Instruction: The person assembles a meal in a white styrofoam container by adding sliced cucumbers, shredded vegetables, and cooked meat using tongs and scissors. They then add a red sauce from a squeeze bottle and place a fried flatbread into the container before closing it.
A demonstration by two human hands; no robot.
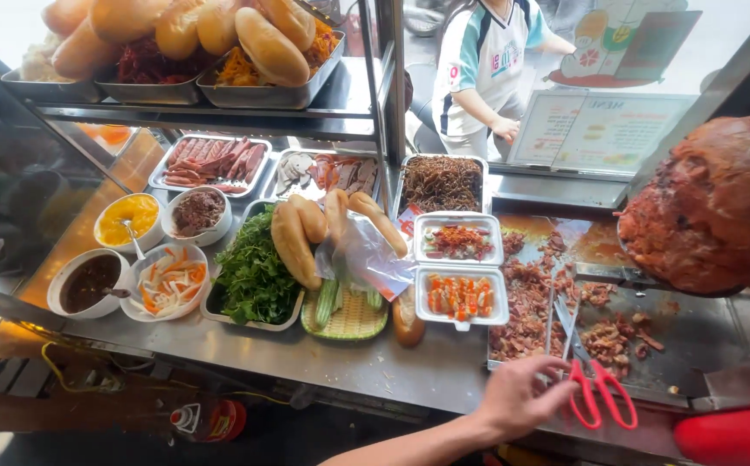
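One hand of mine [517, 399] shows, at the lower middle of the frame, and I cannot tell which hand it is. Its fingers [554, 373] are spread wide and hold nothing yet; they reach toward the red-handled metal scissors [595, 393], which lie on the steel table [392, 367] just to the right, with the blades pointing up over the chopped brown meat [526, 302]. The fingertips are just beside the handles, perhaps touching. The white foam box [459, 269] in the middle of the frame is open and already has orange and red filling in both halves. I judge the cutting is not begun. The big roasted meat block [720, 203] stands at the right edge.
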